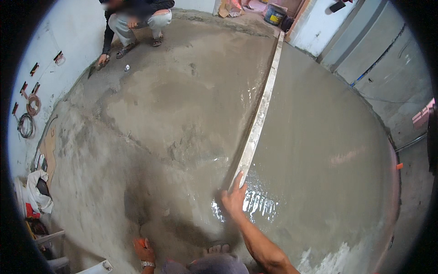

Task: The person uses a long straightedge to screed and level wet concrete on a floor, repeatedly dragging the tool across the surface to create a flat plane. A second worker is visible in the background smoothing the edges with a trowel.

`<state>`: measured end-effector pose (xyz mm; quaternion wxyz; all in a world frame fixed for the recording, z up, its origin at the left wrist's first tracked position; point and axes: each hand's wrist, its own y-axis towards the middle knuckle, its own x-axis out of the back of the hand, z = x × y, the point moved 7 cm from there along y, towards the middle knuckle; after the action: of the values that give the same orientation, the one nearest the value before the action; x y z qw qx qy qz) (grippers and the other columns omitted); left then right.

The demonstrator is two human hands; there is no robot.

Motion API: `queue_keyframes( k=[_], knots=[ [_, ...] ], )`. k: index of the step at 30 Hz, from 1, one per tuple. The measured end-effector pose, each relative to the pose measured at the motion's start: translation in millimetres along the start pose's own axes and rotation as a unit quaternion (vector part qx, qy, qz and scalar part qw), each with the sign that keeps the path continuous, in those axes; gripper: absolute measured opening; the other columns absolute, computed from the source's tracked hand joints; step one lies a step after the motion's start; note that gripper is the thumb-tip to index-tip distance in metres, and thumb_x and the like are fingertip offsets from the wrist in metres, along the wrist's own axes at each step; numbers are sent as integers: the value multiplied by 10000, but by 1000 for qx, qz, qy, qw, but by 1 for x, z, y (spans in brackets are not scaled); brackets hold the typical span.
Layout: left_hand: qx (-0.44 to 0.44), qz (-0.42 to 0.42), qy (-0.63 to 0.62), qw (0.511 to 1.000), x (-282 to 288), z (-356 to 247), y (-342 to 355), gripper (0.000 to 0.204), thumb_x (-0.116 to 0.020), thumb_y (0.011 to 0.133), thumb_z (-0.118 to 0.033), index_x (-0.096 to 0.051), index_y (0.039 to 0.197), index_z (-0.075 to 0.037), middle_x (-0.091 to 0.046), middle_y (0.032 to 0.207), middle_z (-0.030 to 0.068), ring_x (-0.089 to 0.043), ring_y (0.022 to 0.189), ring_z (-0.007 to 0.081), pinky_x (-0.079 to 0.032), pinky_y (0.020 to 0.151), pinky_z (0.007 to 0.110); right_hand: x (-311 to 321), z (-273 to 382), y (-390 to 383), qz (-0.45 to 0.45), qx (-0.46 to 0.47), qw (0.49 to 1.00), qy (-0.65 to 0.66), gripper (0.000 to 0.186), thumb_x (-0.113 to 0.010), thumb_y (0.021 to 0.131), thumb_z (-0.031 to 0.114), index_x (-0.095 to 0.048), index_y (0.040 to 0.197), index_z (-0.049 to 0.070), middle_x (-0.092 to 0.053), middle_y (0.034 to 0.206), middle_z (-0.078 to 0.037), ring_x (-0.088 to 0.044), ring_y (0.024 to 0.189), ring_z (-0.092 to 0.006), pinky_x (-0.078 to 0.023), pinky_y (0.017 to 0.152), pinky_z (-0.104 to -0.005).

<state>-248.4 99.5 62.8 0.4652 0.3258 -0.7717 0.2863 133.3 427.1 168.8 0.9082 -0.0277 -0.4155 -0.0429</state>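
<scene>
My right hand (234, 199) is closed on the near end of a long, pale, mortar-smeared screed bar (259, 123). The bar lies across the wet grey floor screed (315, 123) and reaches to the doorway at the far end. Close to my body at the lower left, my left hand (144, 250) is closed around the orange handle of a trowel. Its dark blade (136, 203) blends into the shadowed mortar, so its edges are hard to make out. Right of the bar the screed looks smooth and wet; on the left it is rougher and patchy.
A person (137, 23) squats at the far left, one hand with a trowel by the wall. Coiled cables (26, 125) hang from the left wall. A white sack (39, 192) and cardboard (47, 148) lie along that side. Beyond the bar stands a bucket (275, 15).
</scene>
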Motion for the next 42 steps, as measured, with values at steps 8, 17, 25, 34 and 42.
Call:
queue_keyframes(
  k=[8,17,25,34,42],
  knots=[
    [-16,-1,61,998,12,-6,-9,524,-606,845,-415,-543,1083,48,-600,906,245,-569,846,424,-440,739,495,-26,22,-17,-4,31,999,4,979,-616,710,111,-4,1470,34,-275,1235,-405,-350,1140,-538,-273,1028,-519],
    [-49,-91,8,995,33,-25,-17,491,-608,857,-389,-504,1060,45,-577,882,249,-558,778,430,-436,659,475,-39,50,-24,11,28,999,31,980,-610,694,102,-14,1467,13,-333,1142,-347,-388,1045,-481,-314,957,-502],
    [-92,-74,6,993,12,2,-15,522,-599,864,-381,-499,1133,55,-575,977,251,-551,891,431,-432,757,479,-61,65,7,-16,34,999,28,959,-606,714,117,-17,1462,1,-331,1163,-388,-386,1070,-519,-305,983,-510],
    [-110,16,20,994,28,-40,-17,392,-526,905,-356,-577,1178,-78,-594,1152,144,-554,1023,378,-433,874,483,-79,81,20,-1,37,998,48,1005,-642,723,148,28,1460,17,-228,1244,-465,-324,1136,-579,-266,1017,-560],
    [-163,-21,36,986,28,-48,-17,334,-508,898,-384,-618,962,-75,-624,903,171,-569,847,399,-447,717,497,-83,91,-2,0,27,999,42,1007,-640,714,138,26,1459,15,-241,1214,-439,-335,1109,-570,-291,1003,-534]
  ],
)
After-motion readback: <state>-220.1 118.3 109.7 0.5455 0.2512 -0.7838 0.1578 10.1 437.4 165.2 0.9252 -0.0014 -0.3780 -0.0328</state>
